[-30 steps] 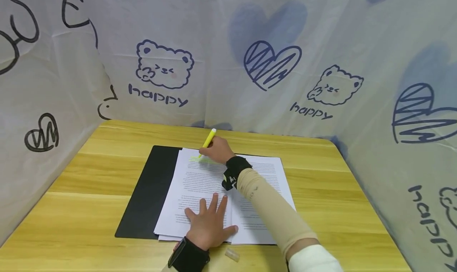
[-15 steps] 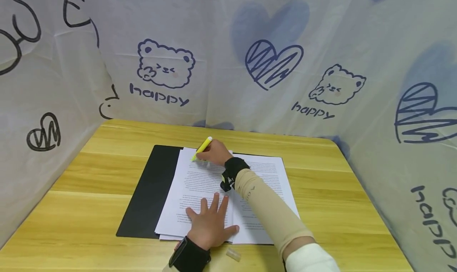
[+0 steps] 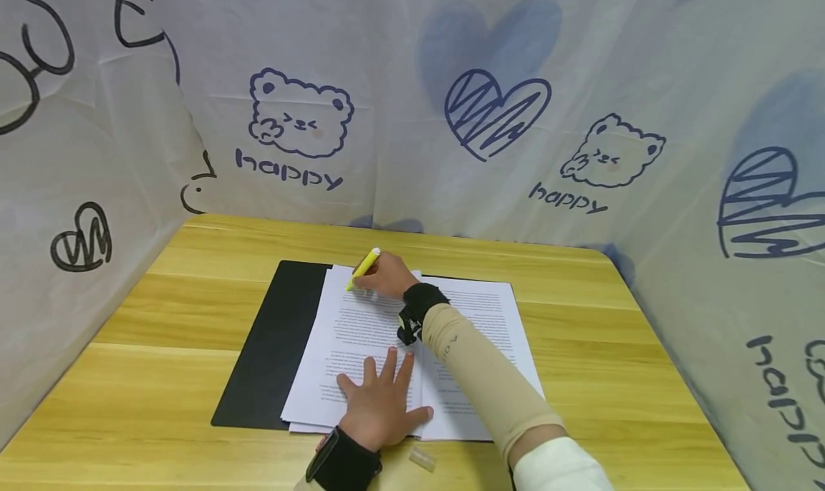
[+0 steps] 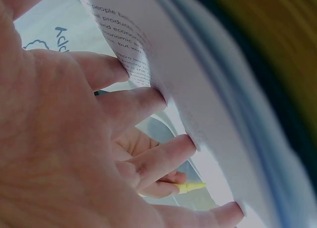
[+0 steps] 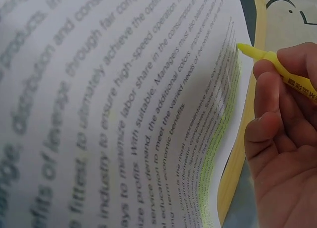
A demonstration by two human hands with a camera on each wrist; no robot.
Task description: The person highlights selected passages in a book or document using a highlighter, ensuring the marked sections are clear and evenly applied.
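My right hand pinches a yellow highlighter near the top of the left printed page. In the right wrist view the tip of the highlighter is at the text, by a stripe of yellow-green highlighting over the upper lines. My left hand rests with fingers spread on the lower part of the same page. Its fingertips touch the paper in the left wrist view, where the right hand and highlighter show beyond them. Part of the right page lies under my right forearm.
A black folder or board lies beneath the papers and sticks out on the left. A small translucent cap-like piece lies on the wooden table near the front. Printed cloth stands around the table's back and sides.
My right hand has moved slightly left and down along the page's top lines, with the highlighter tilting lower. In the last half second it barely shifts. My left hand stays in place.
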